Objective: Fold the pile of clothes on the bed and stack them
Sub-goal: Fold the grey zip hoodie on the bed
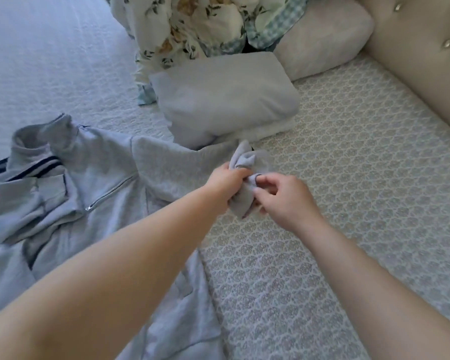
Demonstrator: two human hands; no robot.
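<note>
Both hands working a small grey garment above the bed.
I see the left hand [225, 184] gripping the bunched grey garment [242, 178], while the right hand [283, 201] pinches its ribbed cuff with curled fingers [264, 181]; a grey zip jacket [89, 183] lies spread on the bed [348, 178] beside a folded stack [224, 100].

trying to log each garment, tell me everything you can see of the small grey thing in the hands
The small grey knit piece, probably a sock, is soft, bunched and crumpled, with a ribbed cuff edge showing. It is held up just above the patterned bed cover. The left hand grips its bunched middle; the right hand pinches the cuff.
</note>
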